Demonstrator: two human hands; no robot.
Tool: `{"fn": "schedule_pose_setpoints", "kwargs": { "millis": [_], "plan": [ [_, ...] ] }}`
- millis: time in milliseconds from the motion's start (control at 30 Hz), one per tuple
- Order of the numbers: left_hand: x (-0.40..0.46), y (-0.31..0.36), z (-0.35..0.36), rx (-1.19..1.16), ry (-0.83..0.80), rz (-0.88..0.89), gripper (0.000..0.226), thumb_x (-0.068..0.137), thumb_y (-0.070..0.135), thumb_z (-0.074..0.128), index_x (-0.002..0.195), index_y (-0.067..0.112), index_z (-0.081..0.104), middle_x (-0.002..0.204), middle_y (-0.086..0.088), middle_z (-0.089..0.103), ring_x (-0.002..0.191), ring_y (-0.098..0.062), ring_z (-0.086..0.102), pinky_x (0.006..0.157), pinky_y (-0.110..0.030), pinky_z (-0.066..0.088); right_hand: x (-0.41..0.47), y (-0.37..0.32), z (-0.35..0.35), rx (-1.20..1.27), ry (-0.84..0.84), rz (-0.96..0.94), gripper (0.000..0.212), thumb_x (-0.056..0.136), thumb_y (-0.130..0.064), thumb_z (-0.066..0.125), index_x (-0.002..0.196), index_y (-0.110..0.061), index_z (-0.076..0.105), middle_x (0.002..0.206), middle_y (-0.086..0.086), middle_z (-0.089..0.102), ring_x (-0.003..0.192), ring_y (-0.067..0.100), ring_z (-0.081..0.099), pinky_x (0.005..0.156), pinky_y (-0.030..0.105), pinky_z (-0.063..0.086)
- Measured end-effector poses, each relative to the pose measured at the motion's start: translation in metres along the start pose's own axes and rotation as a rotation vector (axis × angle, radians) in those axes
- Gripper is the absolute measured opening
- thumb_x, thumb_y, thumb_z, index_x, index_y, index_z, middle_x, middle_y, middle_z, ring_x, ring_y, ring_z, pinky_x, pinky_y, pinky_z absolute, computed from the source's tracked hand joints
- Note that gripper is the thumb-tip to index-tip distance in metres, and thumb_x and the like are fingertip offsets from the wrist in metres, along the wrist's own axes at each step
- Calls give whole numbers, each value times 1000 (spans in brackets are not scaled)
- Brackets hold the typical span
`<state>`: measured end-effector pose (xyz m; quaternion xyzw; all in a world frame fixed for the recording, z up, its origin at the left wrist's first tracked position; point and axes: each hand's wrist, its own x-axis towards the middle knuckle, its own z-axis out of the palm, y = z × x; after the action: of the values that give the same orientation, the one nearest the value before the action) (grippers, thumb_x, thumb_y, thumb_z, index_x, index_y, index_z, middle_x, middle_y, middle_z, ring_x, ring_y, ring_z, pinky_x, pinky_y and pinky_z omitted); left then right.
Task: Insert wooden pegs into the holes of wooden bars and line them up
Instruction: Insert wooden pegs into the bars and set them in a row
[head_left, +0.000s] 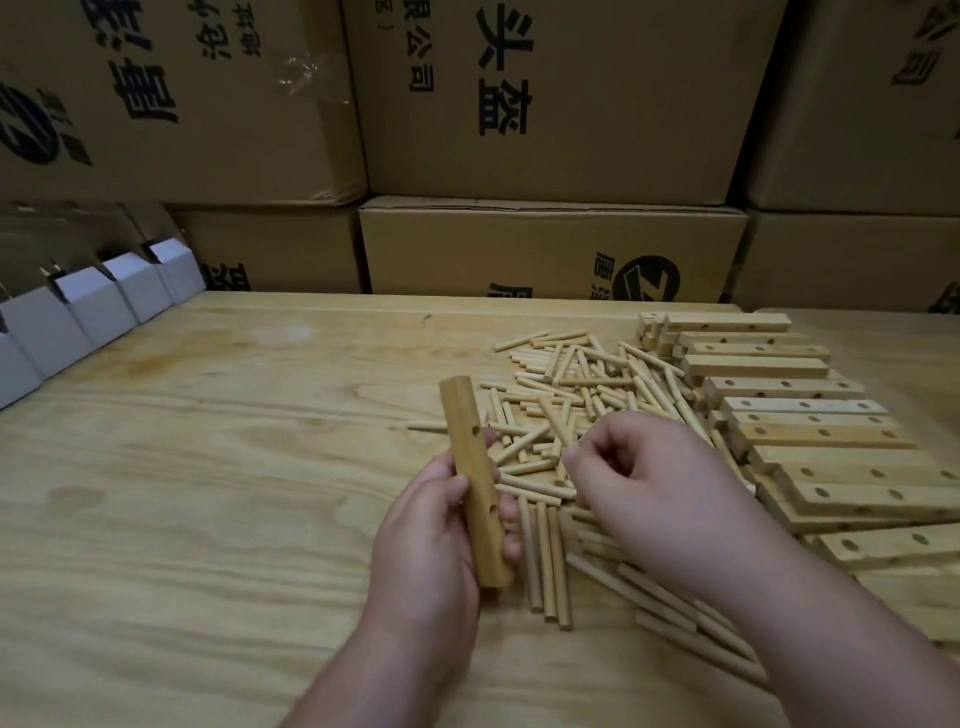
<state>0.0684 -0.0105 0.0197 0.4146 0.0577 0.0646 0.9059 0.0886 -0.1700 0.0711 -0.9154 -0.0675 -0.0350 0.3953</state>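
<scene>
Wooden and pale, the bar (474, 486) sits in the grip of the left hand (431, 540), thumb curled over its near face and fingers wrapped behind, held roughly on end and tilted slightly left above the surface (208, 467). Two holes show on its facing side, one above the thumb and one below it; both look empty. The bar appears stiff, light and smooth, so holding it by the middle, clear of the holes, seems the sound choice and leaves each opening free for a peg.

Just to the right, the right hand (644, 483) hovers over the peg pile (566, 395) with fingers curled inward and thumb meeting the fingertips. Whether a peg is pinched there cannot be told; the fingers hide whatever lies between them.

Pegs are thin, rigid sticks, probably light and apt to roll, best pinched near one end for aiming. They lie scattered loosely, some under the right wrist and hidden by it.

Further right, a stack of bars (789, 415) runs off the frame edge, so its count is unclear. Cardboard boxes (550, 249) wall the back.
</scene>
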Motion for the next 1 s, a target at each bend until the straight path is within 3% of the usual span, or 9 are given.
{"fn": "schedule_pose_setpoints", "kwargs": {
  "millis": [100, 167, 300, 400, 733, 867, 1000],
  "plan": [
    [-3, 0, 1, 5, -51, 4, 26, 88, 33, 54, 108, 18, 64, 75, -5, 55, 51, -16, 48, 36, -21, 34, -1, 0, -5, 54, -30, -64, 17, 92, -45, 65, 84, -29, 66, 69, -15, 69, 50, 2, 57, 46, 20, 42],
    [-3, 0, 1, 10, -44, 11, 14, 85, 35, 58, 94, 25, 59, 69, -5, 53, 46, -16, 44, 35, -17, 33, -1, 1, -6, 92, -33, -124, 13, 92, -43, 67, 86, -32, 66, 64, -14, 64, 49, 1, 53, 47, 23, 42],
    [-4, 0, 0, 54, -30, 2, 25, 88, 37, 53, 87, 13, 54, 66, -9, 52, 45, -21, 48, 38, -23, 39, -4, 0, -6, 151, -47, -192, 4, 92, -43, 68, 95, -43, 64, 64, -11, 59, 50, 2, 49, 51, 30, 43],
    [-5, 0, -1, 44, -36, -38, 32, 88, 39, 51, 96, 9, 63, 67, -12, 55, 49, -23, 52, 39, -26, 42, -7, -2, -4, 141, -58, -219, 6, 93, -42, 67, 97, -44, 64, 67, -9, 59, 49, 2, 49, 47, 24, 41],
    [-6, 0, -5, 128, -140, -34, 33, 85, 39, 58, 95, 8, 56, 72, -13, 58, 47, -19, 51, 37, -25, 42, -7, -2, -6, 122, 28, -270, 9, 94, -37, 66, 86, -33, 68, 61, -18, 61, 46, 2, 52, 42, 15, 37],
    [-7, -1, -7, 137, -162, -19, 33, 79, 38, 63, 95, 10, 53, 70, -15, 58, 45, -19, 50, 36, -24, 42, -7, -1, -9, 123, 84, -266, 4, 92, -38, 66, 90, -35, 66, 56, -12, 61, 44, 5, 53, 42, 20, 39],
    [-6, -1, -7, 199, -183, 20, 32, 82, 37, 60, 105, 15, 58, 69, -14, 60, 41, -17, 46, 35, -20, 36, -8, -3, -10, 33, 100, -268, 13, 87, -47, 70, 96, -43, 62, 77, -21, 66, 55, 5, 59, 46, 22, 45]
  ]
}}
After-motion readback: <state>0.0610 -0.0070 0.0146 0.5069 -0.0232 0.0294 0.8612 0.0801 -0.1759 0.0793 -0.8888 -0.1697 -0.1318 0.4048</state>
